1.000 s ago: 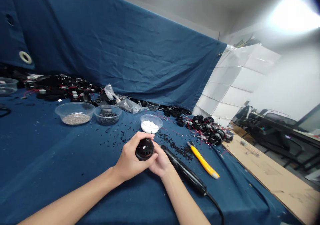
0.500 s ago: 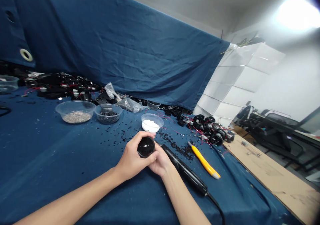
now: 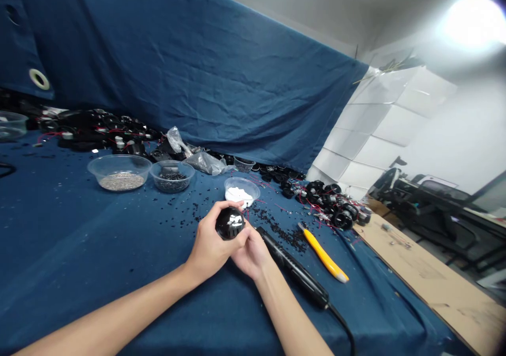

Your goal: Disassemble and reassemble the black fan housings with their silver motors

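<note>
A round, glossy black plastic part (image 3: 229,224) is held up over the blue cloth, its domed face with small slots turned towards me. My left hand (image 3: 211,240) wraps round its left side, thumb along the lower edge. From the right, my right hand (image 3: 253,250) closes on the part's far side; its fingertips are mostly hidden. Just behind the hands stands a clear bowl of small white pieces (image 3: 242,191). To the right of my right hand lies a black corded electric screwdriver (image 3: 294,271), and beyond it a yellow-handled cutter (image 3: 324,253).
Clear bowls with silvery screws (image 3: 122,181) and black screws (image 3: 173,179) stand at left. Small black bits (image 3: 282,232) lie scattered behind the screwdriver. Heaps of black parts with red wires (image 3: 332,203) line the back, along with a plastic bag (image 3: 207,162). A cardboard sheet (image 3: 430,282) lies at right.
The black part has tilted in my hands, so its slotted, shiny face shows more. Both hands keep hold of it and have risen slightly. The view has shifted a little.
</note>
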The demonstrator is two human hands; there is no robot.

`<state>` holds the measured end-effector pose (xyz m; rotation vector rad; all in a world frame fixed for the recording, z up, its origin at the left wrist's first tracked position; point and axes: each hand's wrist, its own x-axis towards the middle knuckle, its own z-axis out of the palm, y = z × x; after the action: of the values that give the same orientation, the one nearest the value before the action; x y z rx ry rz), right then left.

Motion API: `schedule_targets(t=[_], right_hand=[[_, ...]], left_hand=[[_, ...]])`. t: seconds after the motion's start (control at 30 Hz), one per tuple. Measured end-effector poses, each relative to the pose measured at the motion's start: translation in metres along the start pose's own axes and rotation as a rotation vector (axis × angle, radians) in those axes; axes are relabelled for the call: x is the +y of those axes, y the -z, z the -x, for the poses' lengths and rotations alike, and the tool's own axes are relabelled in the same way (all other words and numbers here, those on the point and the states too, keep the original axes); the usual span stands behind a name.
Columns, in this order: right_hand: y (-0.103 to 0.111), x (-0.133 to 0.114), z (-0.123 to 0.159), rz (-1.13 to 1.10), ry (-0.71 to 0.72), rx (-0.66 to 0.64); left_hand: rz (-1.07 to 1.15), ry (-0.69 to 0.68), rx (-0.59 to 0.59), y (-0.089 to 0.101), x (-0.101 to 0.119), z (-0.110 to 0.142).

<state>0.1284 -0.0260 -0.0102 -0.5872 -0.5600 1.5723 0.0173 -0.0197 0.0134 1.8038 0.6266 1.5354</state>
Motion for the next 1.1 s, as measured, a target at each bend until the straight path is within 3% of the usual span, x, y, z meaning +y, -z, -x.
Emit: schedule_targets(t=[0.17,0.33,0.83,1.1], right_hand=[[0.013,0.001,-0.005,0.058,-0.111,0.058],[0.018,-0.002,-0.002,0.112,-0.104,0.053],[0.0,0.0,0.003,0.07,0.091,0.006],[0.012,0.002,0.001,0.106,-0.09,0.062]], left_hand=[[-0.037,-0.046,-0.116,0.007,0.003,0.002],[-0.005,-0.072,-0.181,0.008,0.002,0.002],[0.133,0.054,-0.055,0.001,-0.005,0.002],[0.076,0.007,-0.173,0.008,-0.002,0.004]])
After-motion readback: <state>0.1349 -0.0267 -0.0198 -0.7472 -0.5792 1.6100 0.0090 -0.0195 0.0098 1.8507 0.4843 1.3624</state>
